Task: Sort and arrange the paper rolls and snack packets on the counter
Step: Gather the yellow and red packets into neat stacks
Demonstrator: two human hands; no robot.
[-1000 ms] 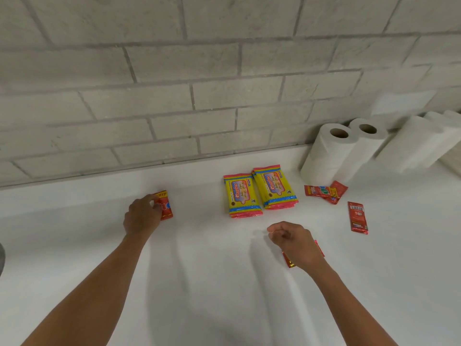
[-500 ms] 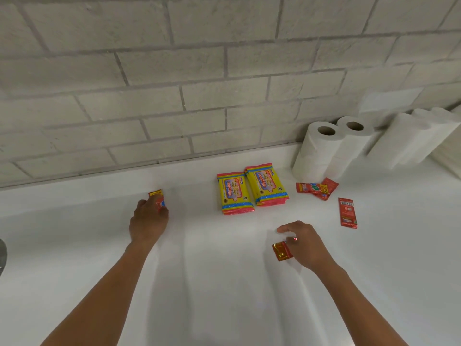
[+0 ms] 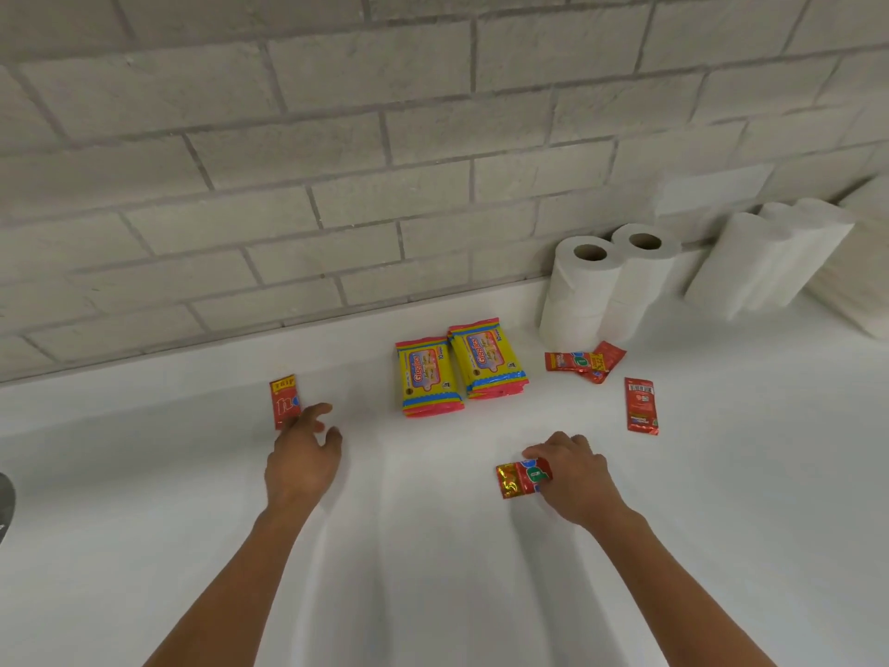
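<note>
Step in hand: I judge I am gathering the small red sachets into one place, one under each hand
My left hand [image 3: 302,462]: fingers spread and relaxed, holding nothing; the fingertips lie at the lower edge of a red sachet [image 3: 284,401] that is flat on the counter [image 3: 192,498], and I cannot tell whether they touch it
My right hand [image 3: 575,476]: fingers curled over the right end of a red and gold sachet [image 3: 519,478], pinching or pinning it against the counter; I cannot tell whether it is lifted
Other sachets: a loose overlapping pair [image 3: 584,362] just in front of the paper rolls [image 3: 608,281], and a single one [image 3: 641,405] lying face down well right of the yellow packs
Yellow snack packets [image 3: 459,365]: two, side by side and touching, near the wall [image 3: 336,185]
More rolls [image 3: 769,259]: leaning at the far right, apart from the upright pair
Next move: I think the right-hand sachet should go beside the left one, label up and square, which calls for a clean low slide or a short lift
Edges: the wall closes the back; the counter's near edge is out of view
Open room: broad bare counter between and in front of my hands, so nothing blocks a sweep leftward
</note>
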